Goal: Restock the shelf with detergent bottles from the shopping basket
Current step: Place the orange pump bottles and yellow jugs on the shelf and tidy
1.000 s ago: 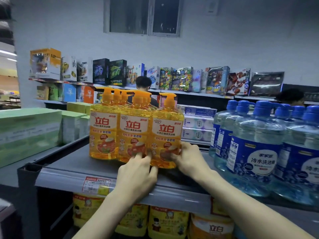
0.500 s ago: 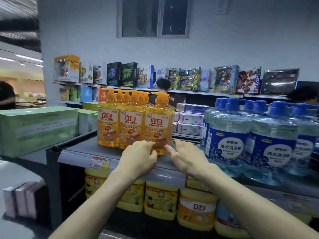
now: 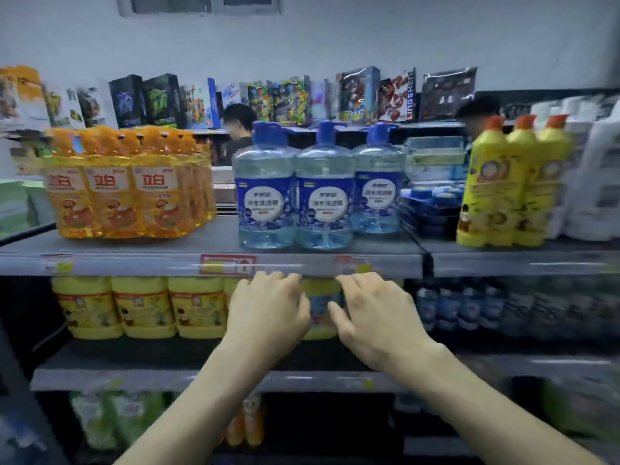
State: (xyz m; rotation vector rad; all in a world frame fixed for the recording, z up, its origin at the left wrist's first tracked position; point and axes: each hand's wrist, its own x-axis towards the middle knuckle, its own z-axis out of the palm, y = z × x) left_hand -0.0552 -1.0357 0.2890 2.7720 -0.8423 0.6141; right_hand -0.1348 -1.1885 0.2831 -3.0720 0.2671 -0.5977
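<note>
Left hand (image 3: 268, 317), right hand (image 3: 375, 327): fingers loosely curled, nothing gripped, flanking yellow bottle (image 3: 322, 307) on middle shelf (image 3: 134, 362). Orange detergent bottles (image 3: 131, 193) at top shelf (image 3: 134, 263) left end (basket unseen). Risk: rising knuckles clip blue bottles (image 3: 295, 203) at front edge, toppling them.

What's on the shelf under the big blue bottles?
A row of yellow bottles. The left hand and right hand cover part of the row, so the bottles behind them are mostly hidden.

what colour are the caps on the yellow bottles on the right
Orange caps on the yellow bottles; head view shows them best.
</note>
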